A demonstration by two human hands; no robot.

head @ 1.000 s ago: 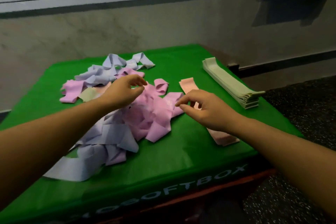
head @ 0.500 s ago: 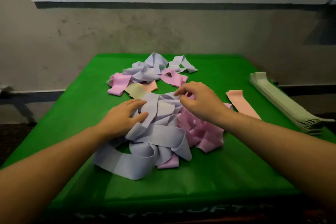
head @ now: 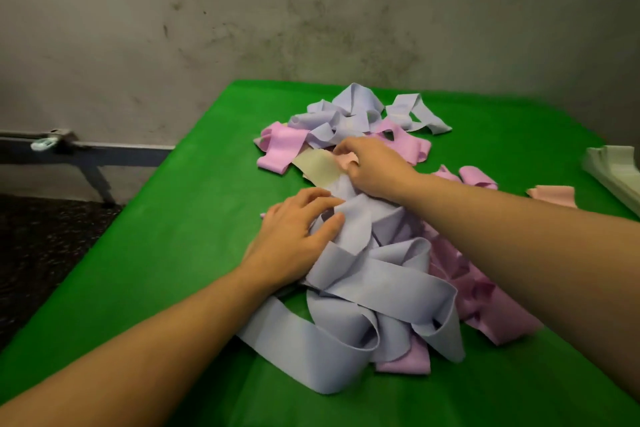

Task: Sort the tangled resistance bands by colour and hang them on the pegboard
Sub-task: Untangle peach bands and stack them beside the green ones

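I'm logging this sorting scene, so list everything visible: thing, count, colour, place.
lavender bands: several tangled, lavender-blue, near and far heaps
pink bands: several, pink, right of the near heap and at the far heap
peach band: one flat, peach, right side; another peach piece under the right hand
yellow-green band: one, pale, mid-pile
stacked green bands: one stack, pale green, right edge
table cover: one, bright green
wall: grey, behind
left hand: rests on lavender bands
right hand: pinches a peach piece

Green table [head: 180,253] (tangled bands [head: 374,288])
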